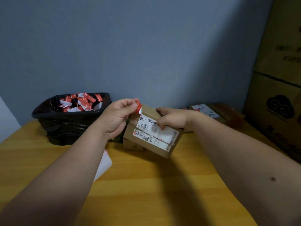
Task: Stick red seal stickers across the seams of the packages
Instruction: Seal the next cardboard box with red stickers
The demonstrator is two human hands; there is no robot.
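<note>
Table (146, 193): yellow wood, under my arms.
Bin (71, 118): black, lined with a black bag, beyond my left hand, against the wall.
Scraps (79, 101): red and white paper bits heaped in the bin.
Wall (130, 46): blue-grey, straight ahead of me.
Big cartons (280, 88): brown, stacked past my right arm, one with a cloud print.

Small parcel-packing room or stockroom. Evidence: stacked printed cartons (280, 82) at right; labelled parcels (210, 111) on wooden table (146, 185); black-lined bin (68, 118) full of red-and-white sticker scraps (79, 101); bare blue wall (138, 46).
</note>
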